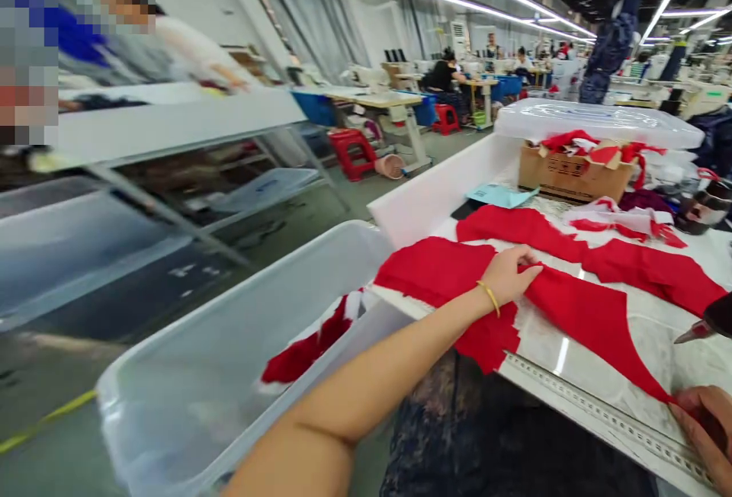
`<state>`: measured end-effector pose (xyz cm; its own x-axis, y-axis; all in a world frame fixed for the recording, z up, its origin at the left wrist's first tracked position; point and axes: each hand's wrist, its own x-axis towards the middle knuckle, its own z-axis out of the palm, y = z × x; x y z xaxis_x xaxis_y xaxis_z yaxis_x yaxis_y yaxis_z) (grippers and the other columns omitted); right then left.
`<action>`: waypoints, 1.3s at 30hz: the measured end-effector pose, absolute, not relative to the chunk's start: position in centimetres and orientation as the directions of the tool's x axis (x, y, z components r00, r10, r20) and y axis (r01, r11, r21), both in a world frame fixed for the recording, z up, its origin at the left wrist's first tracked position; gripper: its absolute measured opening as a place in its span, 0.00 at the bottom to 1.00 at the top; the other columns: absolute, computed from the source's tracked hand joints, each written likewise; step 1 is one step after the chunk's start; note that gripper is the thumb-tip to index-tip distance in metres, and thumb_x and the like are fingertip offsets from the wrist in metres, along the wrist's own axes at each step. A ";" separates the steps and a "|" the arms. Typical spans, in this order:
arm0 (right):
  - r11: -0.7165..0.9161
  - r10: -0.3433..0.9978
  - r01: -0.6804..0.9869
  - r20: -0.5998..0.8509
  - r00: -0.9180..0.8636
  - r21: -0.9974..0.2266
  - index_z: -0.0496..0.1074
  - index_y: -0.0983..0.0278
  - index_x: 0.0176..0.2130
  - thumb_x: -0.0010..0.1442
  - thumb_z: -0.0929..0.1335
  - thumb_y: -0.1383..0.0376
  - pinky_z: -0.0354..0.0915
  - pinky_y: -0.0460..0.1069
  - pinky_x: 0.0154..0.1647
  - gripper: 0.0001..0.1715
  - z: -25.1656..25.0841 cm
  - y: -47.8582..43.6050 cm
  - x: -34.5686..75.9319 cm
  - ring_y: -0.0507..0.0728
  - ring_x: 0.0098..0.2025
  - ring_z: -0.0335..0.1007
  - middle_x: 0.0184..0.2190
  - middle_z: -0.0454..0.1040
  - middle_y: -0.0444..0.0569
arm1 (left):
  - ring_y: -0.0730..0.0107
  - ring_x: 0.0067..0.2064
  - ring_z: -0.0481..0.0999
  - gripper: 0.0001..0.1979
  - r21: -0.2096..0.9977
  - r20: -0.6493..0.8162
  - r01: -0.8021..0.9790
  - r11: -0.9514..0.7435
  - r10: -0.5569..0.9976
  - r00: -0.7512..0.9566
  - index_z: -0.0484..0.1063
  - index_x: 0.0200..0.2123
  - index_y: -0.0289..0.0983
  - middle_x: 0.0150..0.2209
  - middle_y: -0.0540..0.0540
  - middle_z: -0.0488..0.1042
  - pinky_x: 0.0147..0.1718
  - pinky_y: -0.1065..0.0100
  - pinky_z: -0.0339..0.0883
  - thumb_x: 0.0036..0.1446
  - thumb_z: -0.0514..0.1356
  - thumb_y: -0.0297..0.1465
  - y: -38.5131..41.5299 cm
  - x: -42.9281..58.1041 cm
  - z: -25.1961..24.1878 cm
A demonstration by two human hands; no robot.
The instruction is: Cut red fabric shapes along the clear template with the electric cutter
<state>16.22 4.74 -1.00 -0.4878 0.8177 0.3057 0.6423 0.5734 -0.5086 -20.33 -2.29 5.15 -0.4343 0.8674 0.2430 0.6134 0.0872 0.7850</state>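
My left hand [511, 276], with a yellow bangle at the wrist, pinches the upper left corner of a red fabric piece [589, 310] above the white table. At the lower right, my right hand [706, 424] grips the narrow far end of that same piece, which is stretched between both hands. Another red piece [438, 264] lies partly under my left wrist and hangs over the table edge. Further back on the table lie more red pieces [652, 268]. A ruler strip [606, 409] runs along the near edge.
A translucent plastic bin [165, 352] with red and white fabric [312, 344] stands left of the table [423, 207]. Behind the fabric is a cardboard box [572, 177] of red scraps. A dark tool with a pointed tip [695, 331] shows at the right edge. People work at other tables.
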 end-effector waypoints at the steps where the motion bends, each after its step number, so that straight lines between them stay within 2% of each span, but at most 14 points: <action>1: 0.572 0.816 0.631 0.283 -0.504 -0.525 0.73 0.56 0.28 0.60 0.60 0.34 0.71 0.54 0.24 0.33 -1.0 4.4 15.2 0.58 0.21 0.71 0.23 0.75 0.47 | 0.68 0.34 0.78 0.05 0.778 0.253 0.622 0.095 0.858 -0.447 0.71 0.29 0.39 0.29 0.51 0.78 0.39 0.69 0.72 0.55 0.65 0.27 -2.2 -20.9 5.5; 4: 0.582 0.805 0.614 0.268 -0.529 -0.533 0.73 0.56 0.31 0.63 0.62 0.39 0.67 0.52 0.21 0.27 1.0 4.1 12.0 0.56 0.18 0.67 0.24 0.75 0.45 | 0.67 0.37 0.79 0.05 0.748 0.288 0.653 0.121 0.827 -0.483 0.72 0.30 0.38 0.32 0.49 0.79 0.40 0.69 0.72 0.56 0.65 0.26 -2.2 -23.6 7.0; 7: 0.667 0.743 0.547 0.397 -0.540 -0.506 0.73 0.57 0.34 0.63 0.64 0.40 0.67 0.50 0.19 0.25 4.0 4.3 8.1 0.56 0.20 0.71 0.26 0.77 0.45 | 0.66 0.40 0.79 0.05 0.702 0.327 0.691 0.173 0.784 -0.529 0.72 0.31 0.38 0.35 0.49 0.80 0.44 0.68 0.71 0.58 0.64 0.26 -3.3 -27.4 8.7; 12: 0.837 0.513 0.219 0.580 -0.633 -0.502 0.72 0.58 0.32 0.67 0.67 0.51 0.67 0.47 0.21 0.17 5.6 2.5 0.5 0.53 0.20 0.69 0.22 0.73 0.44 | 0.62 0.40 0.78 0.03 0.584 0.361 0.731 0.354 0.693 -0.624 0.72 0.33 0.39 0.36 0.47 0.79 0.45 0.63 0.70 0.61 0.62 0.28 -8.8 -33.5 9.7; 16: 0.865 0.376 0.094 0.512 -0.773 -0.493 0.72 0.58 0.33 0.70 0.64 0.54 0.69 0.47 0.24 0.17 3.4 -0.5 -3.3 0.53 0.23 0.72 0.27 0.75 0.43 | 0.57 0.39 0.77 0.02 0.442 0.350 0.742 0.503 0.665 -0.659 0.73 0.34 0.39 0.34 0.46 0.77 0.44 0.59 0.70 0.61 0.61 0.28 -14.1 -34.9 8.0; 18: 0.865 0.368 0.116 0.460 -0.808 -0.488 0.72 0.57 0.33 0.70 0.63 0.52 0.69 0.48 0.26 0.19 2.2 -1.3 -3.5 0.54 0.26 0.74 0.30 0.76 0.44 | 0.54 0.43 0.77 0.02 0.364 0.353 0.764 0.533 0.680 -0.643 0.74 0.37 0.39 0.38 0.43 0.77 0.48 0.56 0.70 0.62 0.61 0.27 -15.9 -34.4 6.8; 22: 0.833 0.428 0.240 0.305 -0.851 -0.499 0.73 0.56 0.36 0.69 0.63 0.49 0.71 0.48 0.28 0.18 1.4 0.4 -1.6 0.55 0.29 0.75 0.34 0.77 0.45 | 0.49 0.53 0.74 0.08 0.247 0.367 0.810 0.532 0.722 -0.586 0.74 0.45 0.38 0.48 0.37 0.75 0.54 0.51 0.68 0.66 0.57 0.29 -17.2 -33.1 4.3; 24: 0.815 0.454 0.304 0.218 -0.864 -0.494 0.74 0.56 0.36 0.67 0.64 0.48 0.70 0.48 0.27 0.18 1.6 2.6 -0.3 0.54 0.30 0.75 0.36 0.77 0.45 | 0.51 0.54 0.74 0.08 0.217 0.355 0.839 0.499 0.760 -0.544 0.75 0.46 0.39 0.50 0.38 0.75 0.54 0.53 0.69 0.66 0.58 0.31 -17.0 -32.8 3.3; 27: 0.791 0.523 0.397 0.177 -0.834 -0.465 0.74 0.56 0.36 0.65 0.65 0.47 0.70 0.49 0.28 0.18 2.3 6.3 1.7 0.56 0.31 0.75 0.36 0.77 0.47 | 0.53 0.52 0.76 0.06 0.191 0.336 0.881 0.433 0.814 -0.473 0.76 0.42 0.40 0.48 0.41 0.76 0.54 0.55 0.71 0.65 0.60 0.34 -16.6 -32.9 2.0; 30: 0.747 0.633 0.528 0.187 -0.751 -0.404 0.73 0.57 0.35 0.62 0.66 0.50 0.70 0.51 0.30 0.15 2.8 9.3 3.6 0.58 0.32 0.76 0.37 0.77 0.49 | 0.51 0.48 0.77 0.09 0.169 0.348 0.911 0.376 0.842 -0.412 0.76 0.39 0.40 0.44 0.40 0.77 0.50 0.53 0.73 0.65 0.59 0.37 -16.2 -33.4 1.6; 33: 0.713 0.699 0.627 0.254 -0.668 -0.314 0.73 0.58 0.36 0.61 0.66 0.54 0.70 0.54 0.34 0.11 2.8 11.6 5.7 0.63 0.40 0.76 0.38 0.77 0.51 | 0.49 0.45 0.78 0.14 0.135 0.375 0.943 0.305 0.865 -0.334 0.77 0.39 0.39 0.42 0.39 0.78 0.49 0.49 0.74 0.66 0.55 0.39 -15.2 -33.6 2.2; 36: 0.709 0.701 0.661 0.346 -0.624 -0.245 0.73 0.59 0.39 0.61 0.66 0.58 0.70 0.57 0.40 0.09 2.2 13.2 7.7 0.65 0.46 0.74 0.41 0.77 0.53 | 0.49 0.47 0.77 0.15 0.092 0.391 0.975 0.203 0.893 -0.223 0.77 0.42 0.38 0.44 0.39 0.78 0.49 0.51 0.74 0.68 0.52 0.37 -13.0 -32.0 3.3; 39: 0.720 0.676 0.657 0.438 -0.593 -0.223 0.73 0.59 0.41 0.61 0.67 0.61 0.69 0.58 0.45 0.09 1.3 13.9 9.0 0.65 0.45 0.72 0.41 0.77 0.53 | 0.55 0.48 0.77 0.12 0.051 0.358 0.998 0.047 0.932 -0.062 0.77 0.44 0.39 0.45 0.41 0.77 0.51 0.57 0.72 0.69 0.53 0.32 -9.2 -28.2 3.7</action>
<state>9.01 13.89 1.26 -0.5929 0.6760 0.4376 0.6567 0.7204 -0.2231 -28.25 -9.17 3.72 -0.0622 0.9316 0.3582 0.9976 0.0469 0.0513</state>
